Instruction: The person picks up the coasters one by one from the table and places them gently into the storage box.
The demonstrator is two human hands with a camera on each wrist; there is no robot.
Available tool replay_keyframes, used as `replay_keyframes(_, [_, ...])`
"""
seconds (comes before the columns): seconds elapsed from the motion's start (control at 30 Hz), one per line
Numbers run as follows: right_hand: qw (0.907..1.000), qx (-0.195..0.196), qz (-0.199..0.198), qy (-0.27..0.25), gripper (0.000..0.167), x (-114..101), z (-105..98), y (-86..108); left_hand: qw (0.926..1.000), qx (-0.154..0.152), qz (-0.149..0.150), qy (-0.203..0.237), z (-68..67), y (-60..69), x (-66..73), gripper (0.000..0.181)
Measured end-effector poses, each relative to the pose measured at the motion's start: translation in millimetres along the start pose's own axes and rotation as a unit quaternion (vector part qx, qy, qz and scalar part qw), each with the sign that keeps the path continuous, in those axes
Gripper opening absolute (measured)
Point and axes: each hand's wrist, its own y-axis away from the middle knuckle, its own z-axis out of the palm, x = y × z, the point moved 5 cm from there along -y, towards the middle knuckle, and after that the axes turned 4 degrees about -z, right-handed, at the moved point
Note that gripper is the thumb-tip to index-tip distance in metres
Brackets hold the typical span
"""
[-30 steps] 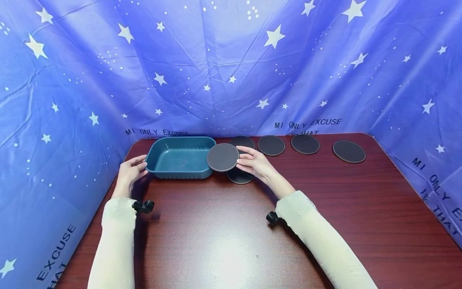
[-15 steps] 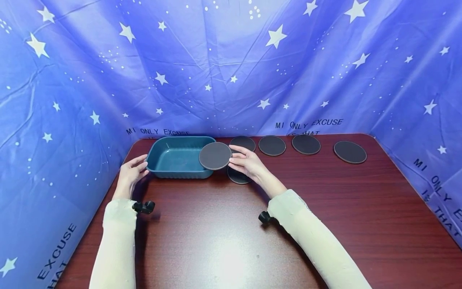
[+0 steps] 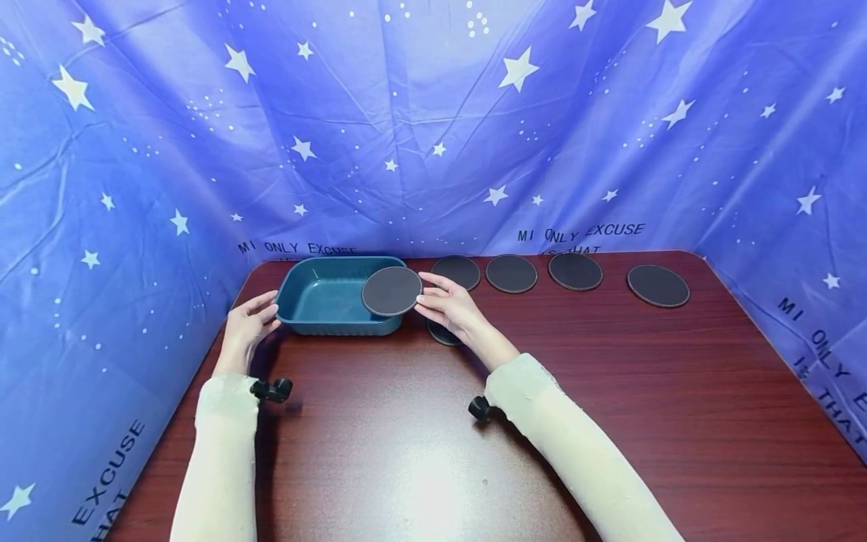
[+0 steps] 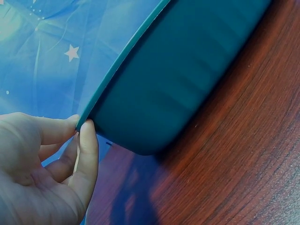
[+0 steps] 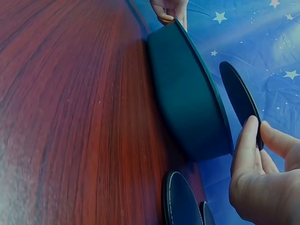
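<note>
A teal rectangular basin [image 3: 332,329] stands at the back left of the table. My left hand [image 3: 247,327] pinches its left rim between thumb and fingers, as the left wrist view shows close up. Above the basin's right end, a round black coaster [image 3: 391,291] hangs in the air, its right edge pinched by my right hand [image 3: 455,307]. In the right wrist view the held coaster [image 5: 239,93] is apart from the basin's rim [image 5: 206,70]. Below the right hand lies another coaster [image 3: 442,333], partly hidden.
Along the table's back edge lie more black coasters, among them a coaster [image 3: 511,273], a coaster [image 3: 575,271] and, farthest right, a coaster [image 3: 658,285]. A blue star-patterned cloth [image 3: 406,113] rises behind the dark red table [image 3: 379,421] and along its sides.
My right hand has carried the coaster leftward, from beside the basin's right end to over its inside. The left hand has kept its hold on the rim, and the basin has stayed put.
</note>
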Motion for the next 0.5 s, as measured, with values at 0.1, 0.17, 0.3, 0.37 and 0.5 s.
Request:
replay_keyframes(0.1, [1.0,0.005,0.001,-0.002,0.061,0.6,0.9,-1.3,1.0,0.001,0.0,0.0,0.9,-0.8,-0.6,0.053])
replay_keyframes(0.17, [1.0,0.009,0.002,-0.002,0.061,1.7,1.4,-2.5,1.0,0.001,-0.001,-0.002,0.8,-1.0,-0.9,0.053])
replay_keyframes(0.3, [0.9998,0.018,0.006,-0.005,0.061,4.5,1.5,-4.9,1.0,0.003,-0.001,-0.009,1.1,-0.2,-1.3,0.053])
replay_keyframes(0.37, [0.9998,0.021,0.006,-0.006,0.06,5.3,1.7,-6.3,1.0,0.004,0.001,-0.006,1.0,0.0,-1.2,0.052])
replay_keyframes(0.5, [0.9996,0.026,0.003,0.004,0.055,6.3,1.3,-8.5,1.0,0.004,0.005,-0.002,0.9,-0.3,-0.5,0.052])
